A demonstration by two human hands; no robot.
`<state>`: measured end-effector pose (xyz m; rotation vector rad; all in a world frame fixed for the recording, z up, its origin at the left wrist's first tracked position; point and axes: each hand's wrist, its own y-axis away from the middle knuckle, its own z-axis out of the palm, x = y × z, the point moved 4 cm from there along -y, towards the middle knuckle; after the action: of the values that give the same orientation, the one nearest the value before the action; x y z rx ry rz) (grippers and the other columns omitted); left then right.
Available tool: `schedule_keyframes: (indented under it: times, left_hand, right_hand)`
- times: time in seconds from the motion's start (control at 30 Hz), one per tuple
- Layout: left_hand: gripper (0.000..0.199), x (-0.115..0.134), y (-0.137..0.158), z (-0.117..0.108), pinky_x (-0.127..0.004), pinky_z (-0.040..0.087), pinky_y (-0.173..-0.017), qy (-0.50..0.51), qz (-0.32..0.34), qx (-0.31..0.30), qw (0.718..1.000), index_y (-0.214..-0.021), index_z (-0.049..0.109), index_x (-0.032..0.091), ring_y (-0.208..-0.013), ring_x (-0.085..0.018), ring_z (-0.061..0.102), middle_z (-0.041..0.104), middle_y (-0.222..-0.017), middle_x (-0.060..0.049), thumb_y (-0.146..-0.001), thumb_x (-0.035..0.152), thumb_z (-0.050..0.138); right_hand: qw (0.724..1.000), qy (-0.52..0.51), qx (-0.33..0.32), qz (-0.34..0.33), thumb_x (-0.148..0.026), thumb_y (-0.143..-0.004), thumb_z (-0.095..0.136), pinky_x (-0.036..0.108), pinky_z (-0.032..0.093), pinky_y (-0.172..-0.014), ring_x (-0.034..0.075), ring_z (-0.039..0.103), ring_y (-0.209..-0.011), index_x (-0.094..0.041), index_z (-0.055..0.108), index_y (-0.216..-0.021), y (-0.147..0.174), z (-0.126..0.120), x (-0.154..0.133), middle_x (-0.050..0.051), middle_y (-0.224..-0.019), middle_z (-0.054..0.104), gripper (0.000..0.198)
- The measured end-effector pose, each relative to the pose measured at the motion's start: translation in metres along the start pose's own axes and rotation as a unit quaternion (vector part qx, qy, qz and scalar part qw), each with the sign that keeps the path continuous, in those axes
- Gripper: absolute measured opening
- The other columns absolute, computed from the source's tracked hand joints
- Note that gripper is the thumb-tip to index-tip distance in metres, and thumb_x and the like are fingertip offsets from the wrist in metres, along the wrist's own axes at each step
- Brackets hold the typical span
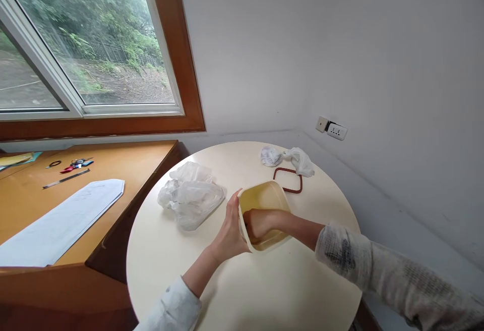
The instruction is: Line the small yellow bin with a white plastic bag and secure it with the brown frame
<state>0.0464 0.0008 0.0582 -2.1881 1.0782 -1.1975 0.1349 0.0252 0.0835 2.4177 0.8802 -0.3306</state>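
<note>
A pale yellow plastic bin (260, 197) is tilted above the round table, its open mouth turned toward me. My left hand (230, 235) grips it by the left side, fingers behind the wall and thumb at the rim. Inside the bin is my right hand (261, 224), with its fingers curled near the inner left wall; whether anything is in them is hidden. Just behind the bin, a brown-red rectangular ring (301, 183) lies on the table. A crumpled translucent plastic bag (194, 197) rests to the left of my left hand.
The round cream table (166, 280) stands against the wall. A knotted white plastic bag (300, 160) lies at its back, partly over the ring. On the left, a wooden desk (139, 164) holds papers (71, 225), keys and a pen. A wall socket (336, 130) is at the right.
</note>
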Motion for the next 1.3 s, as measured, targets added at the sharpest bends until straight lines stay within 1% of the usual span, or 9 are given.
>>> schedule_keyframes:
  times: [0.23,0.4,0.53,0.67,0.8,0.97,1.07,1.17,1.3]
  left_hand:
    - [0.125,0.0,0.002,-0.002,-0.059,0.025,-0.101,-0.018,0.004,0.021,1.0,-0.137,-0.019,0.029,-0.13,-0.041,0.017,0.013,-0.141,-0.017,-0.055,0.053,0.072]
    - [0.117,0.003,0.001,-0.002,-0.059,0.025,-0.101,-0.019,0.031,0.031,0.999,-0.139,-0.013,0.025,-0.131,-0.037,0.017,0.015,-0.14,-0.019,-0.061,0.04,0.073]
    - [0.119,0.008,-0.001,0.0,-0.058,0.026,-0.1,-0.024,0.049,0.014,0.998,-0.139,-0.013,0.027,-0.13,-0.037,0.02,0.017,-0.139,-0.02,-0.059,0.036,0.075]
    - [0.127,0.013,-0.003,0.001,-0.058,0.028,-0.098,-0.035,0.056,-0.007,0.998,-0.139,-0.012,0.027,-0.128,-0.04,0.021,0.018,-0.138,-0.021,-0.052,0.043,0.078]
    - [0.123,0.015,-0.008,-0.001,-0.056,0.029,-0.098,-0.048,0.07,-0.018,0.996,-0.14,-0.012,0.026,-0.128,-0.04,0.021,0.02,-0.137,-0.022,-0.055,0.045,0.076]
    - [0.125,0.014,-0.016,-0.004,-0.057,0.028,-0.099,-0.055,0.052,-0.034,0.997,-0.14,-0.013,0.023,-0.128,-0.04,0.023,0.022,-0.136,-0.023,-0.055,0.048,0.076]
    - [0.127,0.01,-0.018,-0.004,-0.058,0.028,-0.099,-0.056,0.044,-0.046,0.996,-0.139,-0.014,0.023,-0.128,-0.041,0.023,0.022,-0.138,-0.023,-0.054,0.048,0.076]
    - [0.127,0.005,-0.022,-0.006,-0.058,0.027,-0.101,-0.036,0.047,-0.067,0.996,-0.139,-0.014,0.025,-0.129,-0.04,0.021,0.02,-0.141,-0.019,-0.053,0.049,0.076]
    - [0.133,-0.004,-0.033,-0.012,-0.057,0.026,-0.103,0.006,-0.014,-0.116,0.993,-0.14,-0.015,0.026,-0.132,-0.039,0.017,0.014,-0.145,-0.017,-0.048,0.041,0.08]
  right_hand:
    - [0.997,-0.043,-0.037,-0.044,-0.011,-0.074,0.037,0.022,0.036,-0.051,0.012,0.048,-0.057,-0.017,0.052,-0.065,0.061,-0.026,-0.013,0.001,-0.065,0.055,0.019]
    - [0.999,0.012,0.014,-0.049,-0.015,-0.083,0.029,0.025,0.033,-0.051,0.015,0.048,-0.062,-0.017,0.054,-0.072,0.103,-0.036,-0.034,0.004,-0.07,0.057,0.027]
    - [0.999,0.015,-0.014,-0.028,-0.021,-0.086,0.029,0.026,0.034,-0.049,0.014,0.048,-0.057,-0.018,0.057,-0.079,0.084,-0.017,-0.026,0.004,-0.071,0.059,0.028]
    - [0.997,0.049,-0.051,-0.004,-0.016,-0.073,0.049,0.026,0.036,-0.047,0.014,0.048,-0.054,-0.017,0.056,-0.073,0.039,0.008,-0.005,0.002,-0.065,0.056,0.007]
    - [0.997,0.064,-0.051,-0.006,-0.014,-0.071,0.053,0.027,0.04,-0.053,0.015,0.052,-0.059,-0.016,0.056,-0.068,0.014,0.012,0.008,0.003,-0.069,0.058,0.004]
    - [0.983,0.133,-0.093,0.082,-0.014,-0.072,0.051,0.029,0.039,-0.052,0.019,0.055,-0.057,-0.015,0.057,-0.06,0.031,-0.001,0.015,0.005,-0.06,0.056,0.013]
    - [0.982,0.155,-0.096,0.049,-0.013,-0.074,0.048,0.029,0.038,-0.051,0.02,0.056,-0.059,-0.015,0.06,-0.064,0.057,-0.01,0.007,0.006,-0.063,0.059,0.015]
    - [0.99,0.124,-0.064,0.032,-0.022,-0.083,0.038,0.029,0.037,-0.05,0.02,0.056,-0.061,-0.016,0.063,-0.078,0.089,-0.017,0.0,0.008,-0.071,0.063,0.025]
    - [0.995,0.061,0.078,-0.005,-0.035,-0.08,0.052,0.03,0.041,-0.063,0.022,0.058,-0.08,-0.018,0.057,-0.103,0.115,-0.016,0.0,0.008,-0.093,0.065,0.029]
